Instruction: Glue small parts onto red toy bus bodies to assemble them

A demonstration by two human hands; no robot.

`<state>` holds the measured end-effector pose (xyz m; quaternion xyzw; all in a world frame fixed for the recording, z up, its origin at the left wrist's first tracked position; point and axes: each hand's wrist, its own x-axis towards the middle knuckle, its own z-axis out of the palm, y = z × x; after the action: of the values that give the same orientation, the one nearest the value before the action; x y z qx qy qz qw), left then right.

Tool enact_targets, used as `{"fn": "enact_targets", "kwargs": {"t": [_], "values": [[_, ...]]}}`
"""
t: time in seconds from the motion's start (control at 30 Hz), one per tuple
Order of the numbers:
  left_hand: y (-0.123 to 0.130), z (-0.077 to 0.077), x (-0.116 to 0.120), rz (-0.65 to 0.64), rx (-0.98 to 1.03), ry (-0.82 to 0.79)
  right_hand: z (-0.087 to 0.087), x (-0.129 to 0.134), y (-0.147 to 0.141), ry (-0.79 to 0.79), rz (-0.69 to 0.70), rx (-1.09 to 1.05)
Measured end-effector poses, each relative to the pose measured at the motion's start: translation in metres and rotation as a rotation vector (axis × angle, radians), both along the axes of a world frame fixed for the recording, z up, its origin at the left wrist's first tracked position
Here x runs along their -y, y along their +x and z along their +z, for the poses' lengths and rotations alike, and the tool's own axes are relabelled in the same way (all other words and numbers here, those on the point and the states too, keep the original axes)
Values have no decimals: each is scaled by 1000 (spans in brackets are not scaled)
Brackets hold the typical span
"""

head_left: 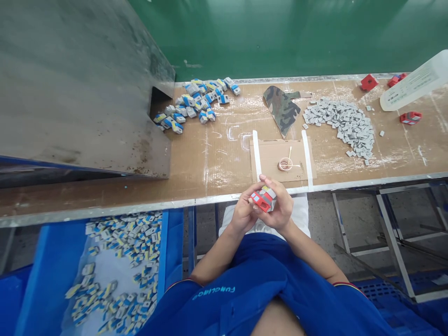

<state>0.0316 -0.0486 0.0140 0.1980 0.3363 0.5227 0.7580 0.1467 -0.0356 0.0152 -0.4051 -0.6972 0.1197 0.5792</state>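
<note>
Both my hands are closed round a small toy vehicle (263, 199) in front of the bench edge. It has a red front with light windows and a grey-white part with a yellow patch. My left hand (242, 211) grips its red end, while my right hand (281, 204) wraps the other side, with the thumbs and fingers near one another. Part of the toy is hidden behind the fingers. Just beyond my hands, a cardboard square (268, 151) lies between two white strips, bearing a small round cup (284, 164) and cotton swabs (290, 152).
Blue, white and yellow toy pieces (196, 100) are heaped back left, with more in a blue bin (173, 247) below. A camouflage cloth (283, 109), small grey tiles (345, 123), red toy parts (369, 82) and a plastic bottle (415, 86) lie rightward. A metal housing (87, 93) stands left.
</note>
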Motion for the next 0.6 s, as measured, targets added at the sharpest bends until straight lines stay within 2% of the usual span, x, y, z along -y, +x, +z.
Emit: {"fn": "enact_targets", "kwargs": {"t": [0.6], "values": [[0, -5, 1, -3, 3, 3, 3, 0, 0, -12, 70, -86]]}}
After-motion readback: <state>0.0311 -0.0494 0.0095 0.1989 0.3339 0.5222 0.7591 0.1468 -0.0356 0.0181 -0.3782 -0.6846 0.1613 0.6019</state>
